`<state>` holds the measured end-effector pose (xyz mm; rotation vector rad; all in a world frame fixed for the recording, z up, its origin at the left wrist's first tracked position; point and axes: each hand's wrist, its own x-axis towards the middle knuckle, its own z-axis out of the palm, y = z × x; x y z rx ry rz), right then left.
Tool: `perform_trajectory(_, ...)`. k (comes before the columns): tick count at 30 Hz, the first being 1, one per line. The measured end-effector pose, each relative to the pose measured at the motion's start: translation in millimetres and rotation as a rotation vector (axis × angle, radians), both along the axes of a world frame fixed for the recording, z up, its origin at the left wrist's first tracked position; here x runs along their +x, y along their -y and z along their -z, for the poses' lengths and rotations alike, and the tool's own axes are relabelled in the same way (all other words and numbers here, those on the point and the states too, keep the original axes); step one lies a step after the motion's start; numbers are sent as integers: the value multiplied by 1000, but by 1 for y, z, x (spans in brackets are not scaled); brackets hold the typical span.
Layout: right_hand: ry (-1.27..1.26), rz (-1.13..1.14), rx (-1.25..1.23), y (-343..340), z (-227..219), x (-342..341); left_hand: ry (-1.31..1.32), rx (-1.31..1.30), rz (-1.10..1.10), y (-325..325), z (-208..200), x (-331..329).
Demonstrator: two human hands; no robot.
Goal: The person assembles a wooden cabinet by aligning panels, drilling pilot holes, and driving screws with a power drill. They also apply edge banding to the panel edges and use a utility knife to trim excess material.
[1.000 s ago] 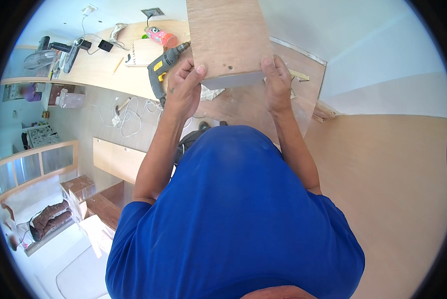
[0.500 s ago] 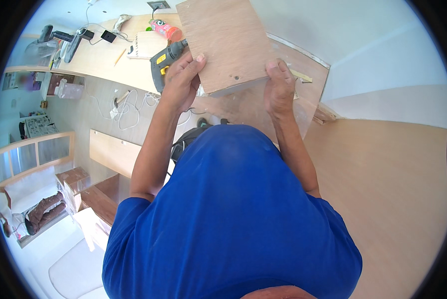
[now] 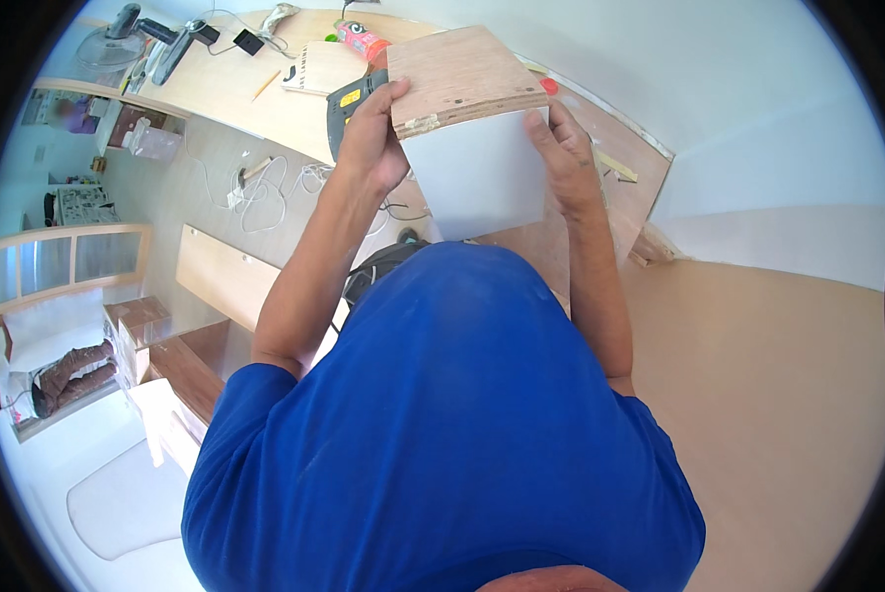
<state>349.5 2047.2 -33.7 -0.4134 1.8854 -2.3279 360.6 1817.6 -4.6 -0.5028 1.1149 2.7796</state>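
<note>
A wooden box (image 3: 474,173) with a bare plywood face and a white face hangs in front of my chest, held up between both hands. My left hand (image 3: 371,143) grips its left side, with the thumb on the plywood edge. My right hand (image 3: 567,158) clasps the right side near the corner, fingers behind and thumb on the white face. Small holes show along the rough plywood edge. Just behind my left hand is a grey and yellow power drill (image 3: 342,111), partly hidden by that hand.
Beyond the box, a light wooden worktop (image 3: 255,59) carries a spiral notebook (image 3: 326,69), a pencil (image 3: 266,86) and a pink bottle (image 3: 362,39). White cable (image 3: 277,187) lies coiled on the floor at left. A long board (image 3: 221,281) lies nearer, beside brown wooden boxes (image 3: 188,373).
The box has tilted, so its white face now shows below the plywood. My right hand has shifted its hold up to the corner. The view has turned slightly.
</note>
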Motion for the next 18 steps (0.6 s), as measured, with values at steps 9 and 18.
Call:
perform_trajectory(9,61,150,-246,21,18,1,-104,24,87,10,-8,11)
perform_trajectory(18,126,217,-363,26,8,8,-324,-661,-27,-7,5,35)
